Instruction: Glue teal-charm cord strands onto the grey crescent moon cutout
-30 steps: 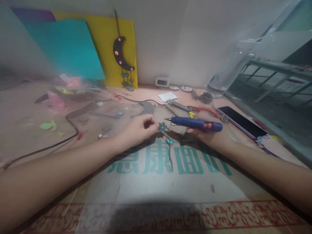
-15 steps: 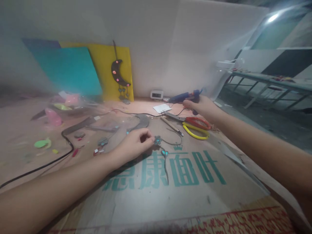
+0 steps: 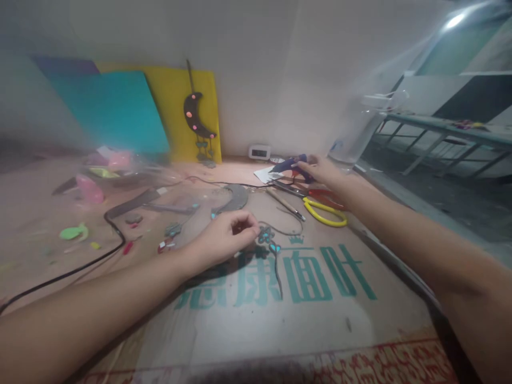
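Note:
My left hand point(image 3: 234, 233) pinches the edge of a small grey flower piece point(image 3: 265, 234) with turquoise dots, just above the printed cardboard point(image 3: 256, 330). From that piece hangs a grey cord with a turquoise-dotted heart point(image 3: 274, 248). At the back, my right hand point(image 3: 318, 166) is closed around a dark blue glue gun point(image 3: 290, 164), its nozzle pointing left over a white paper point(image 3: 264, 175). Scissors point(image 3: 326, 212) with red and yellow handles lie below it, beside a pencil-like tool point(image 3: 286, 204). A grey crescent point(image 3: 236, 198) lies behind my left hand.
A yellow sheet point(image 3: 168, 117) with a dark moon ornament point(image 3: 192, 114) leans on the wall beside a turquoise sheet point(image 3: 116, 112). A small digital clock point(image 3: 260, 152) stands at the back. A black cable point(image 3: 116, 234) and clay scraps lie left.
My right hand has brought the glue gun a little left and down, over the white paper. The flower piece in my left hand has been raised slightly off the cardboard.

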A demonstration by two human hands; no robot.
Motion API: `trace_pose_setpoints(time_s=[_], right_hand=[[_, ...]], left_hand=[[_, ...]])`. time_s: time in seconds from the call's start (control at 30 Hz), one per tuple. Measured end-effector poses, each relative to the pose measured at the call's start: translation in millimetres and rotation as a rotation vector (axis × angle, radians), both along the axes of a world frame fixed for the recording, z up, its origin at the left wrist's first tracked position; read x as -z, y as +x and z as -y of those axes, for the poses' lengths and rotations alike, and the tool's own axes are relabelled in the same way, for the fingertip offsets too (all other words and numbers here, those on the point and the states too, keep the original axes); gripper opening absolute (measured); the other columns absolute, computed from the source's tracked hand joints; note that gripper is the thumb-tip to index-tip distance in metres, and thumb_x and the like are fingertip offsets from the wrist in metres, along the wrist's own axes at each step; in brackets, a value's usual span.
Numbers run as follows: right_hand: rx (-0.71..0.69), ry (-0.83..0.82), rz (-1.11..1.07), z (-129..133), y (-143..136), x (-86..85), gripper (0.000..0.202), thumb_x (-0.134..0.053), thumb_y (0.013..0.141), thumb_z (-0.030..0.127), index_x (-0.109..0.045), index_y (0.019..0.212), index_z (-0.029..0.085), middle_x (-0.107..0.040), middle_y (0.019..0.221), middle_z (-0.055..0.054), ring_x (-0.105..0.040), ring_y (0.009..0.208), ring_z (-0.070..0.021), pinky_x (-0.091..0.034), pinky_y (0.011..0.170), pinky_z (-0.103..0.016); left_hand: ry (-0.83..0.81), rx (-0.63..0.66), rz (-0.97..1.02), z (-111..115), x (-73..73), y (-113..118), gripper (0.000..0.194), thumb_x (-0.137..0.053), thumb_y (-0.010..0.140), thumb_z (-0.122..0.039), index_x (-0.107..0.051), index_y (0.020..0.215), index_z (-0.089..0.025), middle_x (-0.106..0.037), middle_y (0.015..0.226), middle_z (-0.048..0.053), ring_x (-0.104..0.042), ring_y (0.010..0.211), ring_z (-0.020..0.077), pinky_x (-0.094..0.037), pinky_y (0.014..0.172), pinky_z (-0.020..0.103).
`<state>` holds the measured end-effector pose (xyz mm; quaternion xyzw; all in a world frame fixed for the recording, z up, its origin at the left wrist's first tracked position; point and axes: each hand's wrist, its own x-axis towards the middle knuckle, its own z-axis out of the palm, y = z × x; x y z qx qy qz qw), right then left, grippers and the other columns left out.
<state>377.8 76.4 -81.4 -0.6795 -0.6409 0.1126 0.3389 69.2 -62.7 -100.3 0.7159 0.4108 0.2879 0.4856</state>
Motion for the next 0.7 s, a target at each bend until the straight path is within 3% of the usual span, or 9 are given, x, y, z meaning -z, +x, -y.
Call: trace_pose_setpoints(time_s=[0.1, 0.17, 0.2, 0.27, 0.33, 0.43, 0.53, 0.7], right_hand=[[0.065, 0.19, 0.038, 30.3, 4.0, 0.1, 0.078, -0.068, 0.091, 0.044, -0.034, 0.155, 0.015, -0.046, 0.153, -0.021, -0.051, 0.136, -0.0324, -0.042, 0.113, -0.047], [-0.052, 0.453, 0.13, 61.1, 0.8, -2.9, 0.072, -0.071, 0.087, 0.043, -0.044, 0.148, 0.017, -0.054, 0.144, -0.019, -0.057, 0.129, -0.0321, -0.045, 0.11, -0.049], [-0.146, 0.521, 0.176, 78.4, -3.2, -5.6, 0.054, -0.07, 0.089, 0.041, -0.055, 0.137, 0.02, -0.062, 0.133, -0.016, -0.062, 0.119, -0.0303, -0.048, 0.105, -0.048], [-0.469, 0.48, 0.283, 114.0, -15.7, -13.0, 0.015, -0.064, 0.094, 0.035, -0.069, 0.102, 0.023, -0.072, 0.098, -0.007, -0.068, 0.092, -0.0233, -0.054, 0.089, -0.04], [-0.859, 0.384, 0.362, 147.5, -31.4, -21.1, 0.015, -0.057, 0.1, 0.027, -0.069, 0.093, 0.022, -0.071, 0.087, -0.004, -0.066, 0.084, -0.0172, -0.052, 0.08, -0.031], [-1.161, 0.292, 0.438, 185.9, -52.8, -28.2, 0.02, -0.05, 0.104, 0.019, -0.069, 0.104, 0.017, -0.069, 0.091, -0.005, -0.061, 0.083, -0.0148, -0.048, 0.074, -0.027], [-1.233, 0.314, 0.62, 205.2, -66.2, -24.3, 0.029, -0.04, 0.105, 0.013, -0.069, 0.109, 0.013, -0.067, 0.088, -0.006, -0.056, 0.079, -0.0184, -0.045, 0.072, -0.032], [-1.255, 0.46, 0.77, 209.2, -74.6, -5.0, 0.034, -0.038, 0.104, 0.011, -0.071, 0.093, 0.014, -0.065, 0.081, -0.007, -0.053, 0.071, -0.0195, -0.046, 0.071, -0.035]], left_hand=[[-0.007, 0.082, -0.004, 1.2, -1.7, 0.3, 0.021, -0.059, 0.079, -0.038, -0.055, 0.071, -0.019, -0.051, 0.062, -0.005, -0.045, 0.057, 0.0097, -0.033, 0.052, 0.021], [-0.012, 0.129, -0.054, 1.8, -3.5, 0.3, 0.02, -0.059, 0.08, -0.036, -0.058, 0.071, -0.018, -0.055, 0.065, -0.004, -0.049, 0.061, 0.0103, -0.036, 0.056, 0.022], [-0.022, 0.144, -0.096, 2.0, -5.1, 0.2, 0.019, -0.059, 0.081, -0.035, -0.059, 0.073, -0.018, -0.057, 0.067, -0.004, -0.051, 0.063, 0.0108, -0.037, 0.058, 0.022], [-0.045, 0.154, -0.184, 2.4, -10.0, -0.8, 0.019, -0.06, 0.082, -0.036, -0.062, 0.075, -0.018, -0.061, 0.07, -0.002, -0.054, 0.065, 0.0123, -0.039, 0.059, 0.023], [-0.056, 0.159, -0.262, 2.5, -16.2, -3.3, 0.021, -0.061, 0.081, -0.038, -0.065, 0.077, -0.018, -0.064, 0.072, -0.001, -0.056, 0.067, 0.0138, -0.041, 0.06, 0.024], [-0.066, 0.204, -0.365, 2.3, -23.6, -10.3, 0.024, -0.062, 0.081, -0.042, -0.068, 0.076, -0.019, -0.066, 0.071, -0.001, -0.057, 0.065, 0.0146, -0.04, 0.058, 0.024], [-0.079, 0.268, -0.443, 3.5, -25.9, -17.3, 0.025, -0.06, 0.082, -0.044, -0.069, 0.075, -0.022, -0.065, 0.066, -0.002, -0.055, 0.059, 0.0142, -0.037, 0.052, 0.024], [-0.047, 0.332, -0.51, 12.5, -25.9, -16.4, 0.024, -0.059, 0.082, -0.039, -0.068, 0.07, -0.021, -0.063, 0.061, -0.001, -0.053, 0.055, 0.0142, -0.035, 0.048, 0.023]])
